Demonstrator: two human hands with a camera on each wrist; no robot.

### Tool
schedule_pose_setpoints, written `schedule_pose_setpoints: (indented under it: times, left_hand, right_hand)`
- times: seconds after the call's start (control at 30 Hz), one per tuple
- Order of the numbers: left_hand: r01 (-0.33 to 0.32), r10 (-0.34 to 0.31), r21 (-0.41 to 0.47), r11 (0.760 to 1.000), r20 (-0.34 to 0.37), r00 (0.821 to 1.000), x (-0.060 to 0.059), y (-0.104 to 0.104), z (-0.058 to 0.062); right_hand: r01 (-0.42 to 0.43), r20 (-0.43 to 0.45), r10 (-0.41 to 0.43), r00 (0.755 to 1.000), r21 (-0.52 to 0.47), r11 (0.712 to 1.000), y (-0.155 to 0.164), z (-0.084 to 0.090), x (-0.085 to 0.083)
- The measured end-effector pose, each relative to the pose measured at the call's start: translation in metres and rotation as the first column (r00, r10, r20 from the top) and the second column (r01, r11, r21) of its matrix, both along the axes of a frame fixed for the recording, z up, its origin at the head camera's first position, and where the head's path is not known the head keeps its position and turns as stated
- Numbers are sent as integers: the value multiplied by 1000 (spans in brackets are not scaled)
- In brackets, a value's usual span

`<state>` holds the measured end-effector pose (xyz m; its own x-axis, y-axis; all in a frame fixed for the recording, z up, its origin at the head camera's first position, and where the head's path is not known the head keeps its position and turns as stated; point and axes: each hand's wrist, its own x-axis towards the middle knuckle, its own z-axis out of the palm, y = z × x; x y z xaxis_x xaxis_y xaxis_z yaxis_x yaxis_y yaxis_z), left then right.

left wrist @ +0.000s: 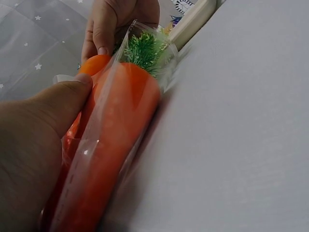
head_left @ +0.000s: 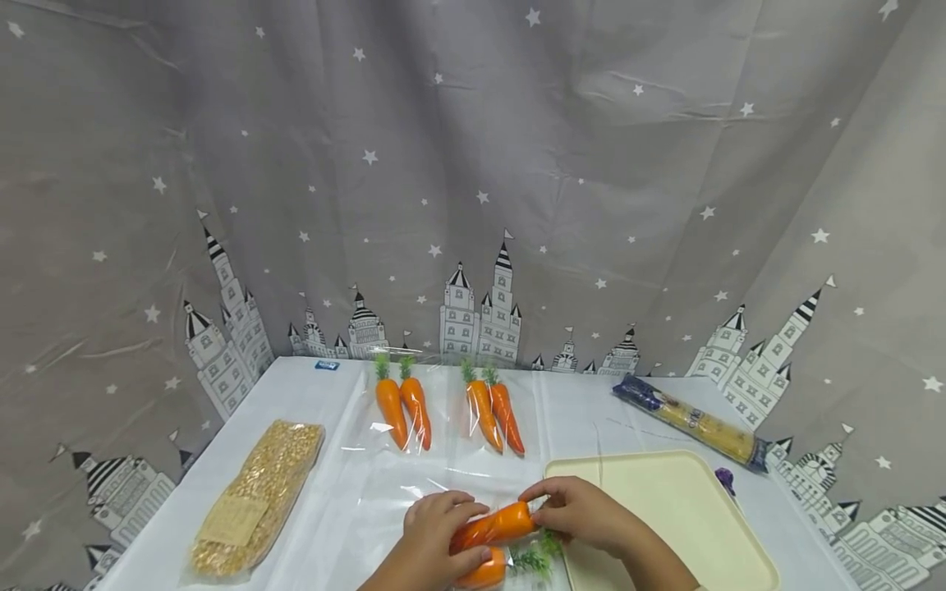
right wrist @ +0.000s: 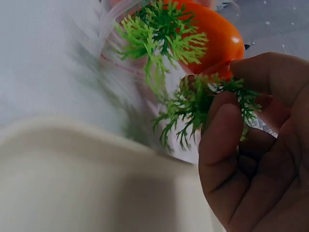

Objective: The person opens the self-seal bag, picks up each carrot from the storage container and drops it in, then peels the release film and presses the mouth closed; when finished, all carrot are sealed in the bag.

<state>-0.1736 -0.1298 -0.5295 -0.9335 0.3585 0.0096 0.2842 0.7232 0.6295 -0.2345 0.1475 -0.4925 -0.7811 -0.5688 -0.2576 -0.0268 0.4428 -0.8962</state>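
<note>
A white table [head_left: 310,427] stands against a grey curtain [head_left: 473,164] printed with stars and castles, which closes off the space behind and to both sides. Both hands meet at the near edge of the table. The left hand [head_left: 432,538] is curled around a bag of two carrots [head_left: 491,529], its thumb pressed along the clear plastic, as the left wrist view shows. The right hand [head_left: 584,513] pinches the leafy end of the upper carrot, fingers closed on the green fronds. The carrots' long axis runs roughly left to right between the hands, tilted slightly up toward the right hand, with the green tops pointing at the right hand and the tips hidden under the left. Just right of the right hand lies a cream tray [head_left: 687,509]. Beyond the hands lie two more carrot bags [head_left: 402,406] [head_left: 495,410], tops pointing away. Well left of the left hand is a bag of yellow grains [head_left: 259,492]; beyond the tray lies a pasta packet [head_left: 695,420].
</note>
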Motion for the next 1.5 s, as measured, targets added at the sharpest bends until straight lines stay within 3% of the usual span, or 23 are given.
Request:
schedule_pose_setpoints:
  times: [0.27, 0.63, 1.07, 1.3, 1.5]
  left_hand:
    - [32, -31, 47, 998, -24, 999, 1, -1, -3]
    - [-6, 1, 58, 998, 75, 997, -1, 1, 1]
    - [5, -6, 26, 1000, 20, 1000, 0, 1, 3]
    - [-26, 25, -30, 999, -32, 999, 1, 4, 3]
    - [-29, 26, -64, 998, -60, 998, 0, 7, 3]
  right_hand:
    - [-7, -16, 8, 1000, 17, 1000, -10, -7, 3]
    - [-11, -19, 12, 1000, 29, 1000, -19, -8, 5]
    - [10, -50, -7, 999, 64, 998, -24, -13, 7]
    - [-10, -168, 28, 985, 109, 994, -18, -13, 9]
    - [-21, -199, 37, 979, 82, 996, -18, -13, 11]
